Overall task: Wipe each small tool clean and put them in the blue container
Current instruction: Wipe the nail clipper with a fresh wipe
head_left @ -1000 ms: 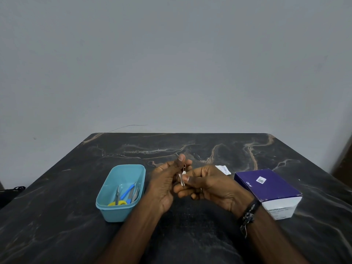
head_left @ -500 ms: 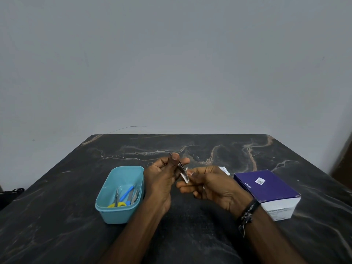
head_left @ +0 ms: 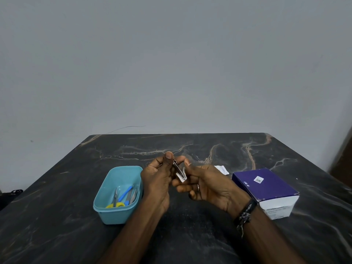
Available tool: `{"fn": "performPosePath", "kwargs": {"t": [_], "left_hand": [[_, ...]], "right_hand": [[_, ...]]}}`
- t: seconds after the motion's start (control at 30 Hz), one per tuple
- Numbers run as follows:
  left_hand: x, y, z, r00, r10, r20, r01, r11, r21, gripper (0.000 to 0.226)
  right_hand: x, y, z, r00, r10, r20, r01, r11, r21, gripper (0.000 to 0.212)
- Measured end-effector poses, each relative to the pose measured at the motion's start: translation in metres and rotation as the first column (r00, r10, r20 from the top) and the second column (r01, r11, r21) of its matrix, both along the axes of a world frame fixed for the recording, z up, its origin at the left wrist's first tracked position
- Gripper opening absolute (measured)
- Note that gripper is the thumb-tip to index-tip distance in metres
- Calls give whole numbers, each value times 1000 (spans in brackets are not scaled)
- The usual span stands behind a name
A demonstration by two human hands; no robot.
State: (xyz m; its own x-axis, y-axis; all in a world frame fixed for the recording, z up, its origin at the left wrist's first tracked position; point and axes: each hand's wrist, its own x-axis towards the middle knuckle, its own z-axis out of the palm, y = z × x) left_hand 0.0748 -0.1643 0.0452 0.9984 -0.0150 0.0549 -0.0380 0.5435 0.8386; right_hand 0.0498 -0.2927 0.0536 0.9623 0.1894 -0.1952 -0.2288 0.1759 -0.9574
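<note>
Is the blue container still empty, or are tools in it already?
Not empty. The blue container holds yellow-handled scissors, a blue-handled tool and other metal pieces.

1. The container (head_left: 106,199) stands on the surface (head_left: 57,225), left of the hands.
2. Scissors (head_left: 115,201) and other small tools lie inside it.
3. A box (head_left: 266,185) stands on the surface to the right.
4. A packet (head_left: 222,169) lies behind the right hand (head_left: 209,187), left of the box.
</note>
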Motion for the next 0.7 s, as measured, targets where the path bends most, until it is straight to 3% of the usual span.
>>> {"fn": "performPosePath", "kwargs": {"t": [0.13,0.47,0.7], "left_hand": [[-2,-1,0,1000,-23,7,23,1000,8,21],[-4,-11,-3,991,-120,52,120,993,8,27],[-5,-5,1,987,161,10,-161,972,169,22]], "right_hand": [[1,-2,-3,1000,-23,14,23,1000,-13,21],[6,2,-9,972,-230,46,231,973,-10,14],[8,-4,-4,871,-468,153,467,883,40,13]]}}
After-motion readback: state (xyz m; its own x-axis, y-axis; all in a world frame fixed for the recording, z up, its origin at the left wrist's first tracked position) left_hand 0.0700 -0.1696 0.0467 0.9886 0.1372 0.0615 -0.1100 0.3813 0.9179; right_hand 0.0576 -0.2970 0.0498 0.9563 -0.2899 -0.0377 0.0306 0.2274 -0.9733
